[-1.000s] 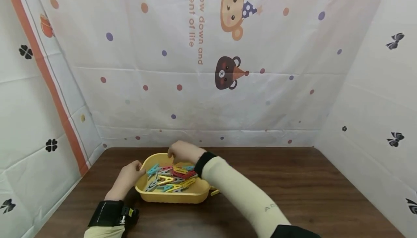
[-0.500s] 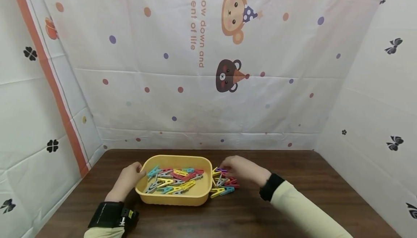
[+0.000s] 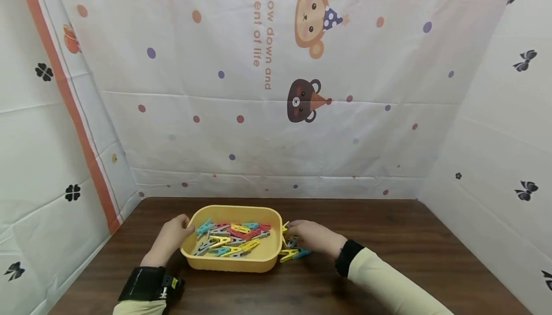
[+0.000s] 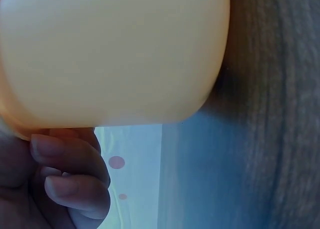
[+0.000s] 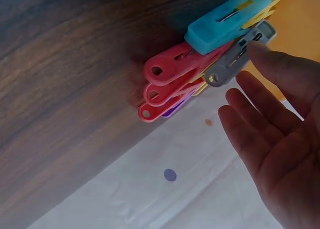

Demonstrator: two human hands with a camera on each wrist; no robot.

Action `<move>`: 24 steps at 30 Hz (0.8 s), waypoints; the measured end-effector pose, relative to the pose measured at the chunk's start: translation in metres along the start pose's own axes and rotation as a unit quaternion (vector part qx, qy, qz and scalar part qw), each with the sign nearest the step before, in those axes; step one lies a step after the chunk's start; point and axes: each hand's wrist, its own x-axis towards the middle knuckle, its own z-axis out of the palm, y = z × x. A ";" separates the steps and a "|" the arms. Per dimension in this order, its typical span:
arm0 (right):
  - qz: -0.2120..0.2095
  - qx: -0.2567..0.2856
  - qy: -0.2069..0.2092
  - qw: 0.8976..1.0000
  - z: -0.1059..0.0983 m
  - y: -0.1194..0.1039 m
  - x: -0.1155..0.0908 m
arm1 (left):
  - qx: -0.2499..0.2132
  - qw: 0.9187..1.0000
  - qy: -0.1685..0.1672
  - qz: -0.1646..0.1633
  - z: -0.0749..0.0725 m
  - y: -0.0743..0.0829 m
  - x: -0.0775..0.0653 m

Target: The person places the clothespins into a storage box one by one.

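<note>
My left hand holds the left rim of a yellow plastic basket; in the left wrist view its curled fingers lie against the basket's edge. Inside the basket lie several clothespins in yellow, red, teal and grey. Against the basket's right side is a loose pile of clothespins, partly covered by my right hand. The right wrist view shows that hand spread, its thumb at a grey clothespin. Beside it are a teal clothespin, several red clothespins and a mostly hidden purple clothespin.
The brown wooden table extends to the right and in front of the basket. A printed white sheet rises along the table's back edge, with patterned white sheets at both sides.
My right hand has gone from above the basket's far side rightward to the clothespin pile, then lowered onto it. The left hand stays at the rim, and the basket stays in place.
</note>
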 end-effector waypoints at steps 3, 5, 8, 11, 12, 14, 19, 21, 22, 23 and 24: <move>0.003 -0.003 0.002 1.000 0.002 0.001 0.002 | -0.004 1.000 -0.001 -0.001 0.001 0.001 0.000; 0.000 -0.002 0.007 1.000 0.004 0.003 0.004 | -0.006 1.000 -0.003 -0.005 0.001 0.001 0.000; -0.004 -0.001 0.014 1.000 0.004 0.005 0.004 | -0.011 1.000 -0.007 -0.006 0.001 0.000 0.000; -0.007 0.001 0.022 1.000 0.005 0.008 0.002 | -0.014 1.000 -0.012 -0.007 0.001 -0.001 0.000; -0.007 0.001 0.025 1.000 0.004 0.010 0.001 | -0.014 1.000 -0.013 -0.008 0.001 -0.001 0.001; -0.007 0.006 0.034 0.999 0.002 0.013 -0.002 | -0.012 1.000 -0.013 -0.010 0.001 -0.001 0.001; 0.010 0.030 0.058 0.998 -0.009 0.020 -0.008 | -0.010 1.000 -0.010 -0.014 0.001 -0.001 0.002; 0.022 0.041 0.065 0.997 -0.015 0.022 -0.010 | -0.011 1.000 -0.010 -0.016 0.001 0.000 0.002; 0.026 0.048 0.069 0.996 -0.019 0.022 -0.009 | -0.011 1.000 -0.011 -0.017 0.001 0.000 0.001; 0.029 0.053 0.072 0.996 -0.022 0.022 -0.009 | -0.010 1.000 -0.011 -0.018 0.001 0.001 0.001; 0.030 0.057 0.077 0.995 -0.026 0.022 -0.009 | -0.009 1.000 -0.012 -0.018 0.001 0.001 0.001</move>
